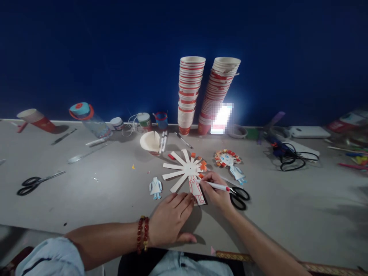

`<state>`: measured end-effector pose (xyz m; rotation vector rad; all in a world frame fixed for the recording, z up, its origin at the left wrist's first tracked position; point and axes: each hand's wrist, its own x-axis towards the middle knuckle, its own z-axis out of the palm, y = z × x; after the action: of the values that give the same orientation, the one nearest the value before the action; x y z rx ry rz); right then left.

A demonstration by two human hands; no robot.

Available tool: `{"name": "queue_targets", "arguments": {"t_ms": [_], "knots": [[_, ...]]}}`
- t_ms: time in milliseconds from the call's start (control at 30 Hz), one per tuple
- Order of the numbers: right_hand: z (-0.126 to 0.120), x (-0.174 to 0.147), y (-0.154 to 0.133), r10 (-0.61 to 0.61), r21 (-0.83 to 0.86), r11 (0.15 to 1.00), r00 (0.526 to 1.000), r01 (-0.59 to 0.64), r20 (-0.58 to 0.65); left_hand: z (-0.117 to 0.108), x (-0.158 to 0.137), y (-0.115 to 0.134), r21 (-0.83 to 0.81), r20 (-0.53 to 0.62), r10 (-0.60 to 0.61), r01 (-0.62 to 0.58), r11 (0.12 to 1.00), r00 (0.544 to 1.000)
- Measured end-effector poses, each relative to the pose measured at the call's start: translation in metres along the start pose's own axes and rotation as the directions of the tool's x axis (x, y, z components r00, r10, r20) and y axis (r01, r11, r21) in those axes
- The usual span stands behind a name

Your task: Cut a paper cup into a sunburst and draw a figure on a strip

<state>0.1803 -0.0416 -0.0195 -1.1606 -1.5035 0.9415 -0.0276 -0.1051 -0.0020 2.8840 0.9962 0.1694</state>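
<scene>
Nearer us than the wheel [190, 168] and to its left, our left grip [172, 214] lies flat and released, fingertips touching the card [196, 188]; the card, drawn with a red-line figure, lies at the wheel's near side, and nearer us and right of the wheel our right grip [216, 197] pinches a marker [218, 186]. We judge the card light, thin and fairly stiff but easily creased, best held by its lower edges, clear of smearable ink. From the bottle [93, 120] far left of the wheel to the cups [186, 115] behind it, we can read no brand or writing.
</scene>
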Motion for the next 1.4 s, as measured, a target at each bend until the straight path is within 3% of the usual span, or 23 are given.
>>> {"name": "queue_targets", "arguments": {"t_ms": [267,467,833,1000,1233,1400], "knots": [[0.000,-0.002,-0.001,0.047,0.004,0.999,0.994,-0.048,0.095,0.000,0.002,0.000,-0.047,-0.012,-0.025,0.025,0.999,1.000],[0.000,0.000,-0.012,0.002,-0.045,0.999,0.991,0.004,0.130,-0.001,0.003,0.000,-0.102,-0.008,-0.038,0.037,0.994,0.999],[-0.001,-0.001,0.007,0.042,-0.003,0.999,0.998,-0.041,0.053,0.001,0.003,0.000,-0.080,-0.018,-0.032,0.031,0.996,0.999],[-0.002,-0.001,0.006,0.000,-0.013,1.000,1.000,0.000,0.009,0.001,0.003,0.001,-0.077,-0.045,-0.039,0.035,0.996,0.998],[-0.001,-0.002,0.006,0.035,-0.013,0.999,0.996,-0.034,0.083,0.001,0.003,0.000,-0.065,-0.049,-0.031,0.028,0.997,0.998],[0.001,-0.002,0.002,-0.002,-0.062,0.998,0.996,0.008,0.091,0.004,0.002,-0.001,-0.042,-0.036,-0.015,0.014,0.999,0.999]]}}
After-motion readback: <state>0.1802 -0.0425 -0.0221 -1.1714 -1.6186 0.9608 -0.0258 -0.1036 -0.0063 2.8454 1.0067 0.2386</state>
